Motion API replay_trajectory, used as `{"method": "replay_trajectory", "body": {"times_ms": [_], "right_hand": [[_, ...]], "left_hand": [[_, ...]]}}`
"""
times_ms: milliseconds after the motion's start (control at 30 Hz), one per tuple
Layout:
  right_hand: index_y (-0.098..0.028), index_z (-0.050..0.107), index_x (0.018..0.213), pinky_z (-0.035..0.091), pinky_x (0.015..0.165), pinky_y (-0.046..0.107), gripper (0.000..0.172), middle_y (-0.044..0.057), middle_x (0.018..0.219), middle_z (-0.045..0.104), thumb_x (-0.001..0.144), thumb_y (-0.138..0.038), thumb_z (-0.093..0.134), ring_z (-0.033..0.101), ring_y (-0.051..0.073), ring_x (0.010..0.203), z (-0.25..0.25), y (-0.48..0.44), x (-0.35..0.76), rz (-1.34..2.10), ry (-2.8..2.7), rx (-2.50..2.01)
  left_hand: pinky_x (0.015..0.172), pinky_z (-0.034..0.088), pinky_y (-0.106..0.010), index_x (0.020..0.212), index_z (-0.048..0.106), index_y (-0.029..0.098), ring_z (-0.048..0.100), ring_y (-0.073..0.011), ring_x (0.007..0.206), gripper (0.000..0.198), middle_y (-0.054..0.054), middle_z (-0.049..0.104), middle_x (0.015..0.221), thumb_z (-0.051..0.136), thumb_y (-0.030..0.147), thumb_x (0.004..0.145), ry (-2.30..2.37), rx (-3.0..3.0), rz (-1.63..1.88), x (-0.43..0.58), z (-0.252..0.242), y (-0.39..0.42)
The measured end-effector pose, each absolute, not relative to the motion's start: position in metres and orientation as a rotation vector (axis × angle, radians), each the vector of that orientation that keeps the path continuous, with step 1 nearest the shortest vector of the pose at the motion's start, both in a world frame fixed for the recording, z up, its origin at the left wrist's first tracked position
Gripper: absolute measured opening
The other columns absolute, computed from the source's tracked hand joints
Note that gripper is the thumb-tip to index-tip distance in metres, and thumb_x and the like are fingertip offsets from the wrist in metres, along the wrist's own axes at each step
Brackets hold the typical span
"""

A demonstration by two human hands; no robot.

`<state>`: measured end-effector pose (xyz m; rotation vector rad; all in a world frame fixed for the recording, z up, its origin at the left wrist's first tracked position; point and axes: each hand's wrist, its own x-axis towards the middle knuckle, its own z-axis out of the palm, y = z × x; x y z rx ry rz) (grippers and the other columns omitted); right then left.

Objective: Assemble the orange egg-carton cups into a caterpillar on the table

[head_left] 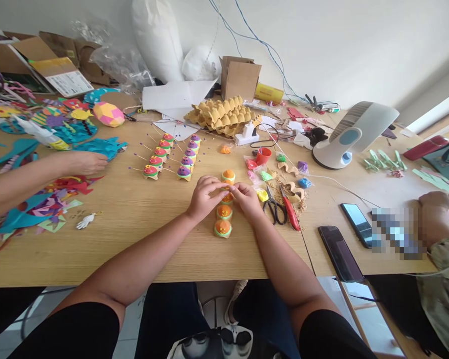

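Observation:
An egg-carton strip [223, 213] with orange clay domes, green rims and small yellow faces lies in front of me. Over its middle, my left hand [208, 197] and my right hand [247, 200] meet with fingertips pinched together. Whatever they pinch is too small to make out, and the fingers hide part of the strip. To the right of my right hand are yellow clay [262, 195], black-handled scissors [276, 208] and a red-handled tool [291, 213]. Beyond my left hand stand a red-domed strip [159, 156] and a purple-domed strip [189, 157], with pins sticking out.
Another person's hand [84, 163] reaches over coloured felt scraps on the left. Egg trays [222, 114], a power strip [247, 134] and a white fan [353, 134] stand farther back. Phones [339, 253] and another person's arm are at right.

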<state>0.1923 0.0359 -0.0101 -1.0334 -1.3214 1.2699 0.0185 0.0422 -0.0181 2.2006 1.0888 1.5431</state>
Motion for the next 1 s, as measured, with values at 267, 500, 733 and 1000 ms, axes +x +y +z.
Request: {"method": "replay_trajectory", "body": {"times_ms": [267, 500, 733, 1000], "right_hand": [[-0.019, 0.066, 0.078, 0.037, 0.062, 0.025, 0.040, -0.003, 0.067, 0.055, 0.081, -0.059, 0.071, 0.044, 0.011, 0.062, -0.0093, 0.0335, 0.1923, 1.330, -1.284, -0.967], [-0.020, 0.065, 0.080, 0.042, 0.066, 0.026, 0.044, -0.002, 0.072, 0.062, 0.073, -0.062, 0.077, 0.051, 0.013, 0.067, -0.0076, 0.0333, 0.1918, 1.347, -1.277, -0.988], [-0.020, 0.065, 0.078, 0.042, 0.065, 0.027, 0.044, -0.001, 0.071, 0.062, 0.074, -0.063, 0.076, 0.051, 0.013, 0.066, -0.0076, 0.0348, 0.1924, 1.331, -1.302, -0.989], [-0.020, 0.069, 0.079, 0.041, 0.064, 0.027, 0.047, -0.002, 0.067, 0.057, 0.075, -0.066, 0.072, 0.049, 0.013, 0.066, -0.0075, 0.0342, 0.1934, 1.327, -1.307, -0.998]], "left_hand": [[0.092, 0.051, -0.040, 0.090, 0.076, 0.024, 0.063, -0.0205, 0.096, 0.007, -0.003, 0.071, 0.087, 0.072, 0.031, 0.090, 1.059, 2.174, 1.606, 0.0188, -0.0170, 0.0426], [0.094, 0.051, -0.040, 0.094, 0.075, 0.024, 0.063, -0.0205, 0.098, 0.010, -0.003, 0.072, 0.091, 0.071, 0.032, 0.091, 1.084, 2.184, 1.576, 0.0184, -0.0169, 0.0417], [0.096, 0.051, -0.041, 0.097, 0.075, 0.024, 0.063, -0.0202, 0.100, 0.013, -0.003, 0.072, 0.093, 0.070, 0.035, 0.092, 1.079, 2.192, 1.561, 0.0185, -0.0174, 0.0408], [0.094, 0.051, -0.041, 0.091, 0.074, 0.024, 0.063, -0.0202, 0.097, 0.012, -0.002, 0.072, 0.089, 0.069, 0.035, 0.093, 1.067, 2.192, 1.581, 0.0176, -0.0167, 0.0413]]}}
